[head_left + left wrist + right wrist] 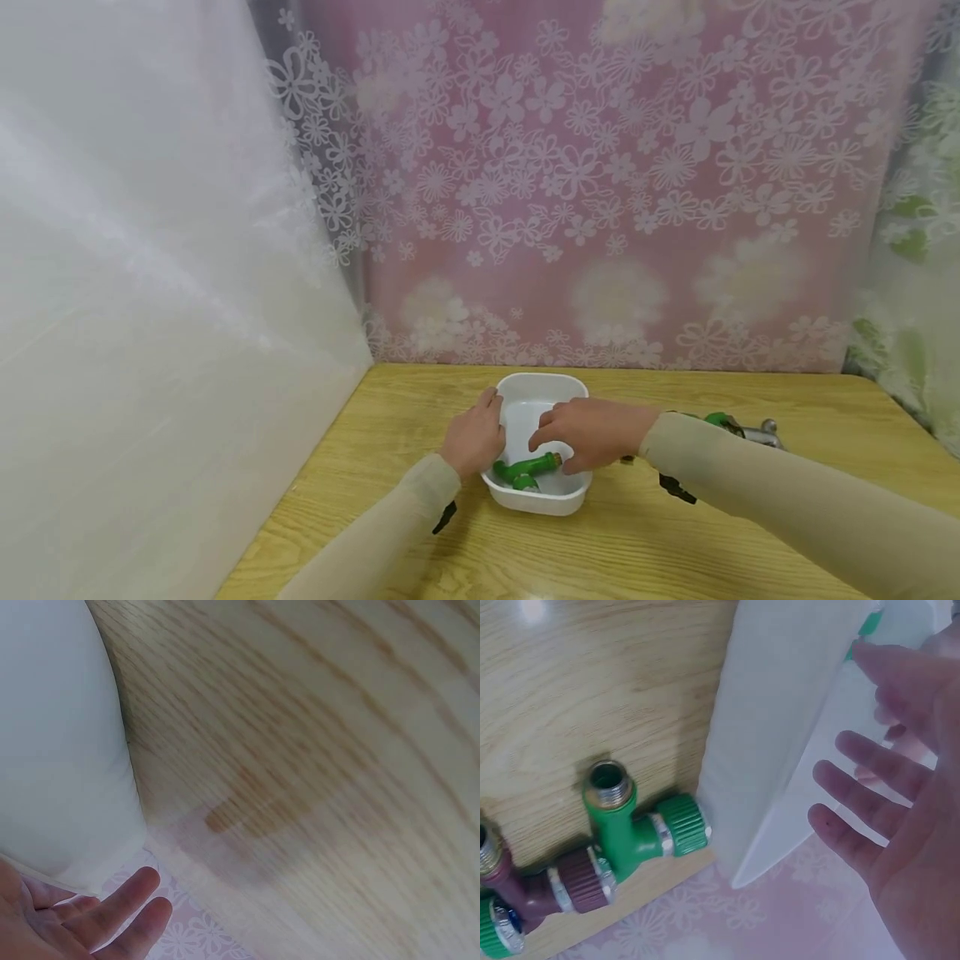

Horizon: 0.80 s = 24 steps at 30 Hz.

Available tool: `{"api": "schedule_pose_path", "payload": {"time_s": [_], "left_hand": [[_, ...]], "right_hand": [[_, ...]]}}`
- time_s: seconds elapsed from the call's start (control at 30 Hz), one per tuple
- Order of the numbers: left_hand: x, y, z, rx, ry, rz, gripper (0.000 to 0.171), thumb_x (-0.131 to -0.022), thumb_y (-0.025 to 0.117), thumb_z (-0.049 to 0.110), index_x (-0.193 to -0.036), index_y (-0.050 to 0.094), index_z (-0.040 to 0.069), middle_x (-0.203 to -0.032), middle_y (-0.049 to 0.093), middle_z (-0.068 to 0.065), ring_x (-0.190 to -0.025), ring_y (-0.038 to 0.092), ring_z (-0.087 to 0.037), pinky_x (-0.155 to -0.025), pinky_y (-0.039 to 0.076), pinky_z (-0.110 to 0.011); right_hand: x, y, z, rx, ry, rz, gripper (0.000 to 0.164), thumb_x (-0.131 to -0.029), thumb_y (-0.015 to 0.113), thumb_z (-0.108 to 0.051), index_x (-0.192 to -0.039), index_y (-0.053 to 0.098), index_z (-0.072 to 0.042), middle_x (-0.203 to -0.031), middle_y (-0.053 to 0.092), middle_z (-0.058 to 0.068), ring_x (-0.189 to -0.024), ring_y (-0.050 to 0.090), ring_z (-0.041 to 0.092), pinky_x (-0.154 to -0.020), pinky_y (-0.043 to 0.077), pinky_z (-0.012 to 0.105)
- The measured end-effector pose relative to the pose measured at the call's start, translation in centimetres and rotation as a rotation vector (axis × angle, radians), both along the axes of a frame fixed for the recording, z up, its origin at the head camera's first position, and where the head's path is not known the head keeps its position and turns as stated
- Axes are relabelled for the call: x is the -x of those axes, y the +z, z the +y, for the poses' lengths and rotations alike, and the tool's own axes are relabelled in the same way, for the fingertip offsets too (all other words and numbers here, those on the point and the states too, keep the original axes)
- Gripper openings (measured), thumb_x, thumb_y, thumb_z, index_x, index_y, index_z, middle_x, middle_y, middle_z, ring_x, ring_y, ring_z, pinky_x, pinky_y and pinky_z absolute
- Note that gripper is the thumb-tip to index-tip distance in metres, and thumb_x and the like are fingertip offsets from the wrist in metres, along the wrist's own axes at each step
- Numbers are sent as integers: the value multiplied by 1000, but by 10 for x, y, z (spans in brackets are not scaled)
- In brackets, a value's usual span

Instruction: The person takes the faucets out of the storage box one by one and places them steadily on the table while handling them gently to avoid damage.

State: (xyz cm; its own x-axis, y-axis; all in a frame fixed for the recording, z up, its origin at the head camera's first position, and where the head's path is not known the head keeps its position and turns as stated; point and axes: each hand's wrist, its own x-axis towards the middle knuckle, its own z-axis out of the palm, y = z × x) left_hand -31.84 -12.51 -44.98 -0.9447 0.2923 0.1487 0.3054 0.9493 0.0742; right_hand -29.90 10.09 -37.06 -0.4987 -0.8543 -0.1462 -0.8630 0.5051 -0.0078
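Observation:
A white tub point(536, 503) stands on the wooden table with a green tap point(534, 468) lying at its near end, its brass threaded end to the right. My left hand point(474, 435) holds the tub's left rim, thumb over the inner side; in the left wrist view its other fingers point(112, 915) stretch along the outside. Over the tub's right side reaches my right hand point(596, 432), fingers loosely bent and spread apart, with the thumb close to the tap's brass end. In the right wrist view that hand point(907, 787) shows nothing between its fingers, and only slivers of green appear past the thumb.
To the right of the tub are another green tap point(622, 832), a maroon tap point(577, 881) and a green-capped part point(501, 930). A grey metal tap point(767, 433) shows behind my right sleeve. Flowered curtain point(600, 208) hangs along the table's far edge, white sheeting point(150, 292) at left.

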Motion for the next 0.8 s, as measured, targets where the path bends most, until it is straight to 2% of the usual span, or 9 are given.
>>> {"api": "schedule_pose_path", "payload": {"time_s": [0.2, 0.43, 0.8], "left_hand": [[1, 0, -1, 20, -8, 8, 52, -103, 51, 24, -150, 44, 3, -157, 38, -9, -112, 67, -21, -74, 59, -36], [0, 0, -1, 32, -25, 20, 52, -103, 50, 24, -149, 45, 2, -156, 38, -10, -107, 69, -23, -71, 59, -36], [0, 1, -2, 15, -33, 13, 51, -102, 49, 22, -149, 45, 2, -156, 37, -10, -102, 70, -23, -69, 59, -36]], "right_hand": [[3, -3, -15, -28, 25, -56, 46, -90, 77, -29, -133, 63, -37, -129, 64, -10, -109, 62, 11, -94, 52, 40], [4, -11, -26, -43, 32, -125, 52, -88, 77, -24, -135, 62, -40, -131, 63, -11, -109, 62, 6, -94, 53, 35], [-1, -16, -46, -140, 38, -135, 51, -90, 74, -30, -138, 60, -41, -129, 65, -12, -114, 60, 4, -97, 52, 33]]}}
